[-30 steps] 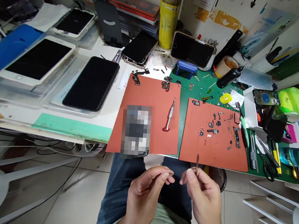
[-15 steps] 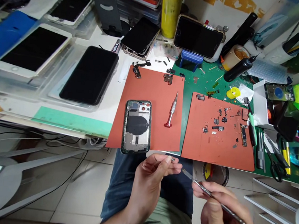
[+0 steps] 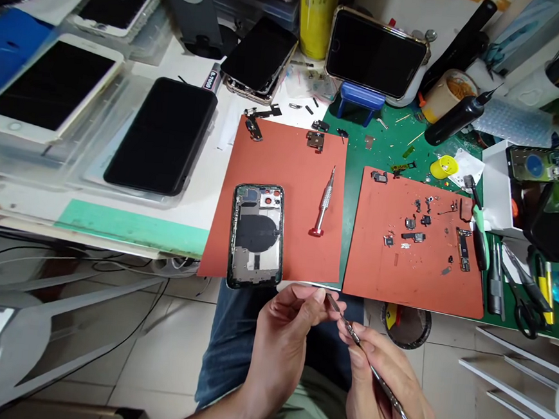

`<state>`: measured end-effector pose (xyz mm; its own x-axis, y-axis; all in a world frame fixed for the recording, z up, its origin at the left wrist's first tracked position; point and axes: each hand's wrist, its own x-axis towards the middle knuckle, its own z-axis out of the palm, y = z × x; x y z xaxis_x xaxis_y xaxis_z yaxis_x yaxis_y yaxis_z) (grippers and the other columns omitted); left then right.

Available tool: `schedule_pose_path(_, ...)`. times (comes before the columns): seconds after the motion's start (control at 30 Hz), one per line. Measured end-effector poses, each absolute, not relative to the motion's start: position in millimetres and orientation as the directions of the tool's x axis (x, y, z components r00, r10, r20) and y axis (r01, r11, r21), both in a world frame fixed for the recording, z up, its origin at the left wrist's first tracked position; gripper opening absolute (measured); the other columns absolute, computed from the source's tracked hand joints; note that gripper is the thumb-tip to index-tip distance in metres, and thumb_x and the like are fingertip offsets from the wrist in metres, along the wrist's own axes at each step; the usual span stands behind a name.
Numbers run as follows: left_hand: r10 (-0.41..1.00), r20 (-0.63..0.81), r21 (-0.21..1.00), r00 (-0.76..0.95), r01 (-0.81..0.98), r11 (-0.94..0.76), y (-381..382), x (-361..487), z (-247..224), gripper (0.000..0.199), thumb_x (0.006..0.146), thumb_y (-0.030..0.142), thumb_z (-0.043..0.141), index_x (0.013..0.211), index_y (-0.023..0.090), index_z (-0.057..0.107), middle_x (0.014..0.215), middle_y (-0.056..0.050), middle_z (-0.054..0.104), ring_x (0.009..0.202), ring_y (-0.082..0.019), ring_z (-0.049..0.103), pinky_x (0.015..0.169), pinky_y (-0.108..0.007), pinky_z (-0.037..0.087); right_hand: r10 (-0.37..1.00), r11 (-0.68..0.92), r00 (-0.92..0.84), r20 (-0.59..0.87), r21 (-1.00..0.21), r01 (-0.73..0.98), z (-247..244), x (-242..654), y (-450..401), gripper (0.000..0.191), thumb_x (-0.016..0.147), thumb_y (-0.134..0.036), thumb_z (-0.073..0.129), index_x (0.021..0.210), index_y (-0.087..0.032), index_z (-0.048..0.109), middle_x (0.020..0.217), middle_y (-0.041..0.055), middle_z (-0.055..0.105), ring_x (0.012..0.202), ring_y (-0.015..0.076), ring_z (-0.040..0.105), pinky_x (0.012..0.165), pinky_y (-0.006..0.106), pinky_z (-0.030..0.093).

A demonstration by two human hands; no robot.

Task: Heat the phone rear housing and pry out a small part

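Over my lap, just off the table's front edge, my left hand (image 3: 284,329) pinches a tiny part between thumb and forefinger; it is mostly hidden and I cannot make out its kind. My right hand (image 3: 385,379) grips a thin metal spudger (image 3: 380,379) like a pen. The flat tip of that tool reaches the left fingertips, at or very near the tiny part. Beyond the left hand, an opened phone housing (image 3: 257,237) lies inside up on a red-brown mat (image 3: 299,256). A screwdriver (image 3: 324,203) with a red end rests on the same mat.
A second mat (image 3: 413,288) on the right bears several small phone parts. Tweezers, a brush and scissors (image 3: 527,319) lie at its right. Phones (image 3: 162,136) on plastic boxes fill the left side. At the back, a phone (image 3: 376,52) leans on a blue stand.
My right hand has moved left, bringing the spudger's tip to the left fingertips. My left hand keeps its pinch. The view has shifted slightly.
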<state>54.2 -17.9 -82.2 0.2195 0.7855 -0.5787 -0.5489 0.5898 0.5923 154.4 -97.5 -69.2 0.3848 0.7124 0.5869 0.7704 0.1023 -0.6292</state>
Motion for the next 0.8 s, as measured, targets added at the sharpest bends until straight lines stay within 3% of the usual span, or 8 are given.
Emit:
schedule_pose_path(0.33, 0.781, -0.582, 0.584, 0.226, -0.552, 0.595, -18, 54, -84, 0.018, 0.086, 0.033, 0.092, 0.086, 0.019, 0.080, 0.084, -0.008, 0.085, 0.077, -0.024, 0.083, 0.077, -0.036, 0.069, 0.706, 0.046, 0.447, 0.549, -0.665, 0.745, -70, 150, -98, 0.025, 0.090, 0.006, 0.078, 0.106, -0.013, 0.076, 0.104, 0.0066, 0.084, 0.091, 0.0193, 0.084, 0.083, 0.031, 0.071)
schedule_pose_path(0.8, 0.843, -0.507, 0.691, 0.182, -0.498, 0.523, -23, 53, -84, 0.011, 0.093, 0.031, 0.087, 0.090, 0.020, 0.083, 0.090, -0.005, 0.086, 0.081, -0.022, 0.084, 0.081, -0.034, 0.070, 0.755, 0.006, 0.434, 0.492, -0.667, 0.745, -52, 156, -88, 0.026, 0.091, 0.001, 0.079, 0.110, -0.015, 0.075, 0.099, 0.0062, 0.084, 0.082, 0.0195, 0.084, 0.079, 0.031, 0.072)
